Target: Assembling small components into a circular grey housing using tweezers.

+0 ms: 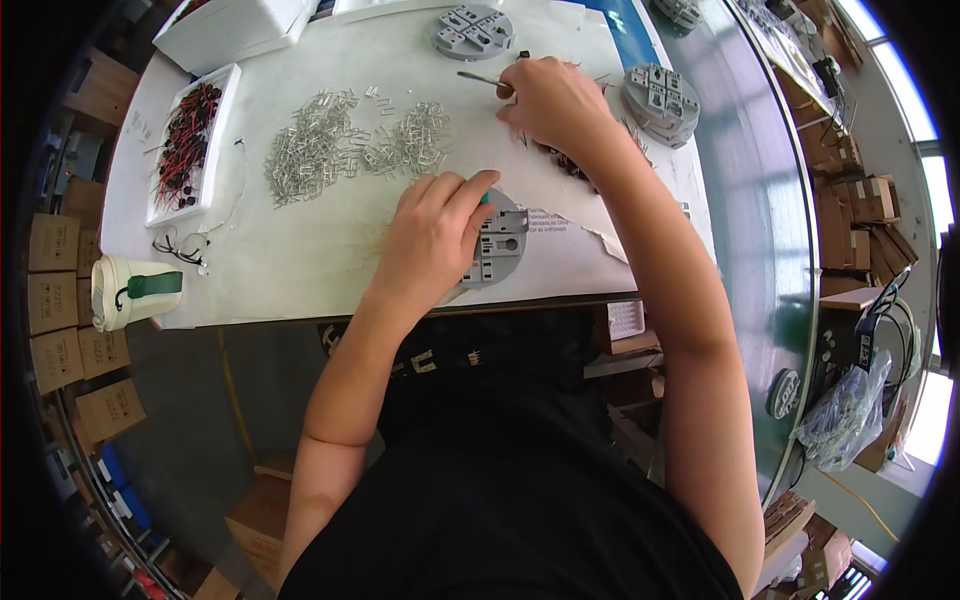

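Holding the grey round fixture [503, 243] down with my left hand [432, 235], I keep it near the front edge of the white table [300, 250], just in front of my body. My left fingers are curled and pressed together over the left part of this fixture, and between them a small green piece [484, 198] shows; I cannot tell if I pinch it or only cover it. The fixture has square slots on its top, and it lies partly on a white paper sheet [570, 235] with a torn edge.

My right hand [548, 100] is farther away, well apart from the left one. Its fingers are closed together and they pinch metal tweezers [480, 78], whose thin tip points to the left. Under the wrist of this hand I see some small dark parts, but they are too hidden to name.

Between my two hands and to the left lies a wide heap of small metal clips [350, 145], spread loose on the table. Another grey round fixture [473, 30] stands at the far side, and a stack of the same fixtures [660, 100] is just beside my right hand. At the left side a white tray [225, 85] holds red and black wires [185, 140]. Near the left front corner a white cup with a green handle [128, 290] lies on its side.
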`<action>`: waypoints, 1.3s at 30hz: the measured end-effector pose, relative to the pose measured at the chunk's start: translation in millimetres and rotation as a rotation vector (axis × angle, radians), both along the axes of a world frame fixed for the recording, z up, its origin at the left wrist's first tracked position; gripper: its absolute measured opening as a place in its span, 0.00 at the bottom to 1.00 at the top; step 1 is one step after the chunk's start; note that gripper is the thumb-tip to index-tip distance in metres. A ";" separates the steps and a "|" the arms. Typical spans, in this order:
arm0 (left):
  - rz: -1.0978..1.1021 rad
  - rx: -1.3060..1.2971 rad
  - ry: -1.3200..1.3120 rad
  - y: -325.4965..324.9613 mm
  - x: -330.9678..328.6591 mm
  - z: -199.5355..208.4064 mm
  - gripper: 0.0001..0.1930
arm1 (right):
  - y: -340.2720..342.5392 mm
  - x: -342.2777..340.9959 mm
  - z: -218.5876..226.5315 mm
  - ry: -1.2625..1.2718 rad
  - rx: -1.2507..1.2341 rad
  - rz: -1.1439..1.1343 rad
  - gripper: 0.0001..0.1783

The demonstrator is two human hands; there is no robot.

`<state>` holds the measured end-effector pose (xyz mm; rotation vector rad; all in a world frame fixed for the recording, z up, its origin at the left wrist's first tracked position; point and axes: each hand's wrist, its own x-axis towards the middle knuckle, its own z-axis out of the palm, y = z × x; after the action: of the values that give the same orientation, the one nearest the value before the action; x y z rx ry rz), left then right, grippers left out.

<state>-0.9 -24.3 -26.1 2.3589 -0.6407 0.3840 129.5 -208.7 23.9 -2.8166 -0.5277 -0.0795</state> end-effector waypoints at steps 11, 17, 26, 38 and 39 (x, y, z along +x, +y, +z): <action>0.099 -0.586 0.001 21.1 -2.4 22.0 0.18 | -7.0 -70.7 27.7 0.340 0.947 0.037 0.12; -0.274 -1.007 0.643 33.8 1.2 47.2 0.12 | -0.9 -115.2 10.1 0.441 1.324 0.108 0.12; -0.102 -0.714 0.336 20.6 -11.5 46.1 0.07 | 4.4 -140.5 -0.8 0.408 1.375 -0.078 0.13; -0.212 -0.841 0.652 18.4 -14.2 41.5 0.07 | -11.1 -142.9 -15.8 0.065 1.079 0.227 0.09; -0.214 -0.839 0.656 18.0 -14.0 42.5 0.07 | -12.3 -144.6 -13.6 0.064 1.081 0.222 0.09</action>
<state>-14.9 -6.3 16.4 1.4553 -0.3093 -0.2013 -15.1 -221.1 10.3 -1.6976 -0.5497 -0.1669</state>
